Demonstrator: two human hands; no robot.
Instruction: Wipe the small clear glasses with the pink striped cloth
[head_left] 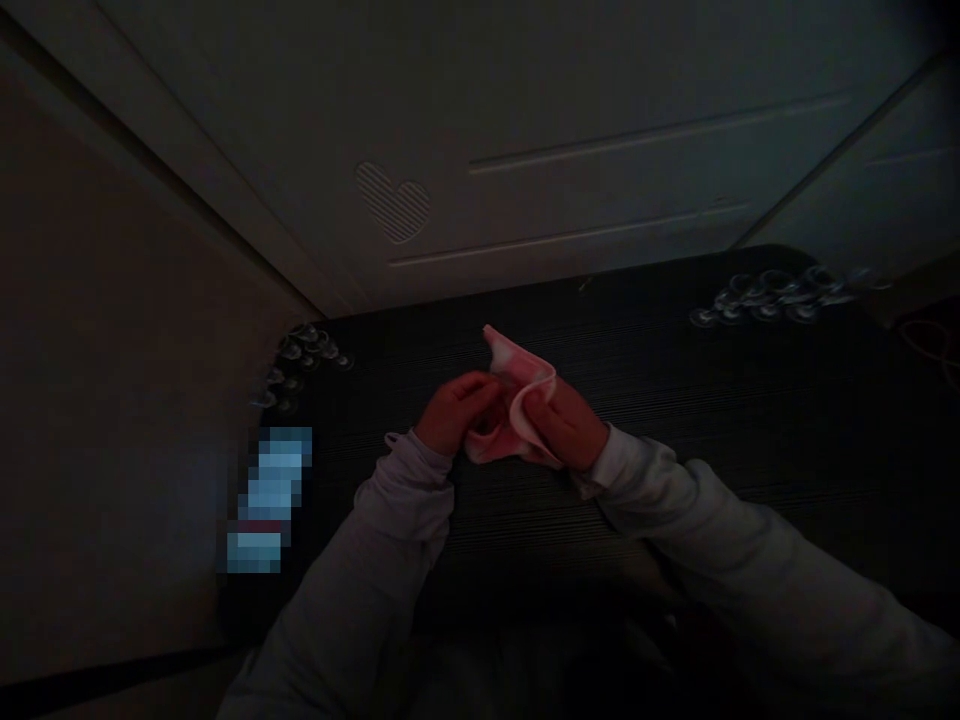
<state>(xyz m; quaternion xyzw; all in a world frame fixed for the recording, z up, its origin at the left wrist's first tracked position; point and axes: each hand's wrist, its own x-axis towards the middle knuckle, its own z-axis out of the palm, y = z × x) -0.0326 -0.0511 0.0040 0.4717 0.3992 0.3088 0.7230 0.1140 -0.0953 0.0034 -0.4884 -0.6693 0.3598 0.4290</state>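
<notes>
A pink and white cloth (517, 362) is bunched between my hands above the dark table. My right hand (568, 425) is closed round the cloth, its thumb pressed on a fold and its other fingers mostly covered. My left hand (456, 408) meets the cloth from the left, with fingers curled and closed. The dim light and the folds hide what my left fingers grip, and I cannot tell whether anything is inside the cloth.
Several small clear stemmed glasses (307, 345) stand at the table's left edge. More stemmed glasses (780, 295) cluster at the far right. A blurred bright rectangle (270, 490) lies at the left. Behind the dark table (390, 345) rises a pale panel with a heart relief (396, 205).
</notes>
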